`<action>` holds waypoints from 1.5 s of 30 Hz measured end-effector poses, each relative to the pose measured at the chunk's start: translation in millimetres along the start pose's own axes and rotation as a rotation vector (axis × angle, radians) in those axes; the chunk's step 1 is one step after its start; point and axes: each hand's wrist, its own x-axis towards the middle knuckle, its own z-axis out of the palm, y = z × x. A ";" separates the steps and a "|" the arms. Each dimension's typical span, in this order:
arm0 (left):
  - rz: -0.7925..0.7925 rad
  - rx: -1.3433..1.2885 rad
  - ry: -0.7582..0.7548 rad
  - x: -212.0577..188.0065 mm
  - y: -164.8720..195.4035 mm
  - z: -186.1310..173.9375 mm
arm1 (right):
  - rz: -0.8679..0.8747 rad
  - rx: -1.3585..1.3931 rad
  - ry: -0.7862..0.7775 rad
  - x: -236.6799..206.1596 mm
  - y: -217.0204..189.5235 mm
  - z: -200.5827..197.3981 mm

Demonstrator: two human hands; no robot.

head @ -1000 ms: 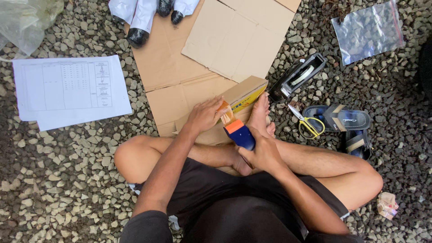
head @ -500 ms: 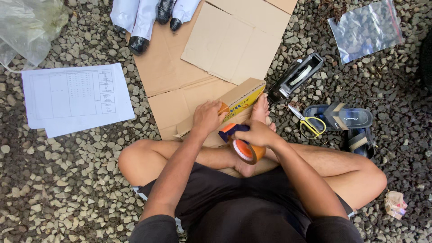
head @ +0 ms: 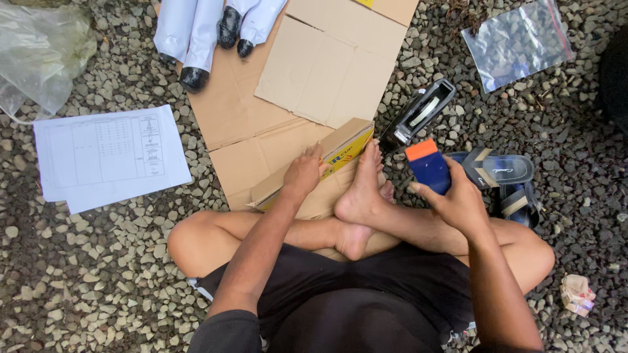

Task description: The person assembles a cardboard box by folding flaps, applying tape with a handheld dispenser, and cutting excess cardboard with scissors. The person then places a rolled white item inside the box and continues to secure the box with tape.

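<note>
I am gripping the blue tape dispenser [head: 428, 167] in my right hand [head: 458, 199], fingers closed, its long axis upright, orange end pointing far. My left hand [head: 302, 173] is pressing open-fingered on the cardboard box [head: 327, 160] left of it.

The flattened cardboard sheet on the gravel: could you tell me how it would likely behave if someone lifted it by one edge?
The flattened cardboard sheet would probably bend along its visible creases rather than stay rigid. It looks thin, so likely light for its size. Pulling it might also drag the small cardboard box under the left hand and the bagged items lying on it.
</note>
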 end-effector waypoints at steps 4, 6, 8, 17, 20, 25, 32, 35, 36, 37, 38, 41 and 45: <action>0.092 0.013 -0.075 -5.4 -1.7 -6.7 | -0.480 -0.197 0.365 25.6 22.3 34.2; 0.015 -0.040 -0.117 -8.1 1.9 -6.4 | -0.488 -0.261 0.452 33.0 28.6 51.0; 0.003 -0.057 -0.121 -11.8 7.5 -8.7 | -0.246 -0.283 0.367 35.5 31.4 60.6; -0.090 -0.504 0.096 -37.1 10.8 -78.0 | -0.438 -0.311 0.564 0.9 14.6 65.0; -0.013 -0.854 0.206 -51.4 30.1 -75.9 | -0.684 0.299 0.369 -5.6 -17.1 85.2; 0.080 -1.062 0.164 -85.4 69.0 -18.7 | -0.590 0.638 0.068 7.1 -50.4 130.3; 0.343 -1.267 0.166 -97.1 46.4 -18.1 | -0.774 0.669 0.035 0.3 -36.6 153.2; 0.387 -1.233 0.205 -110.1 47.9 -13.0 | -0.766 0.688 -0.031 -9.2 -33.4 145.8; 0.370 -1.227 0.207 -112.7 50.2 -10.5 | -0.753 0.811 -0.124 -12.4 -32.5 141.7; 0.352 -1.222 0.208 -114.3 52.4 -8.4 | -0.736 0.933 -0.218 -15.6 -31.7 138.0; 0.380 -1.223 0.248 -113.3 55.2 -7.3 | -0.799 0.785 -0.136 -17.6 -31.7 134.8; 0.433 -1.183 0.392 -108.7 60.0 -13.6 | -0.926 0.459 0.050 -23.4 -34.8 133.1; 0.393 -1.074 0.501 -109.4 61.4 -33.2 | -0.986 0.449 0.105 -31.9 -39.1 145.5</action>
